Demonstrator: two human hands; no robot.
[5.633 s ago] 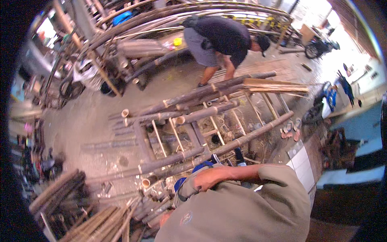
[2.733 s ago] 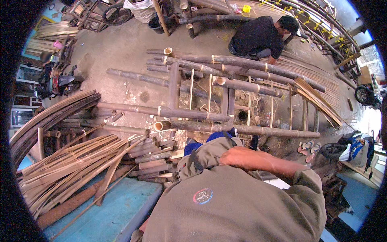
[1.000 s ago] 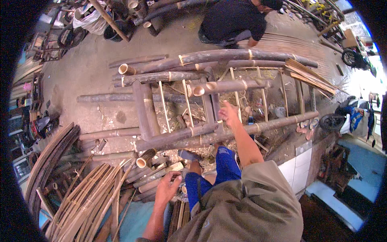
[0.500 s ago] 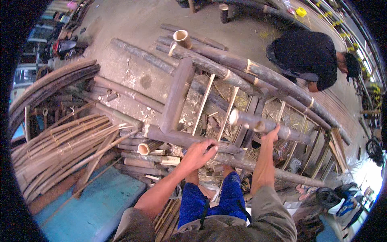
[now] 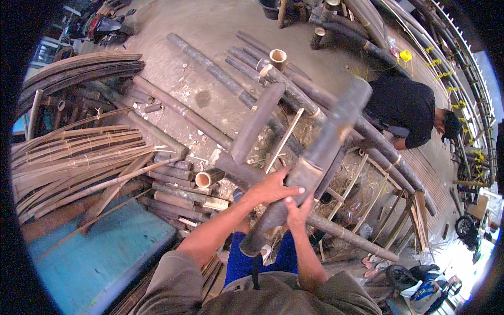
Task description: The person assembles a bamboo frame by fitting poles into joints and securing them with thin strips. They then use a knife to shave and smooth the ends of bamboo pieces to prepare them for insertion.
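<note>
A thick, dark bamboo pole piece (image 5: pixel 328 144) slants across in front of my body, its near end by my lap and its far end up and to the right. My left hand (image 5: pixel 274 187) is closed around its left side, thumb lying across the top. Just below, on the right side, my right hand (image 5: pixel 298 211) grips it too, thumb on top. Beneath and beyond it stands a bamboo frame with a dark crosspiece (image 5: pixel 258 123) on its left and pale slats (image 5: pixel 285 140) between the rails. The pole hides part of this frame.
Cut bamboo pieces (image 5: pixel 181 195) are stacked at my left, next to bundled strips (image 5: pixel 89 157) and a blue surface (image 5: pixel 100 257). Long poles (image 5: pixel 210 65) lie on the floor ahead. Another person in black (image 5: pixel 401 107) bends over at the right.
My right hand has brought the bamboo piece left and closer, turning it from crosswise to slanting away. My left hand has left the frame's near rail and taken hold of it.
</note>
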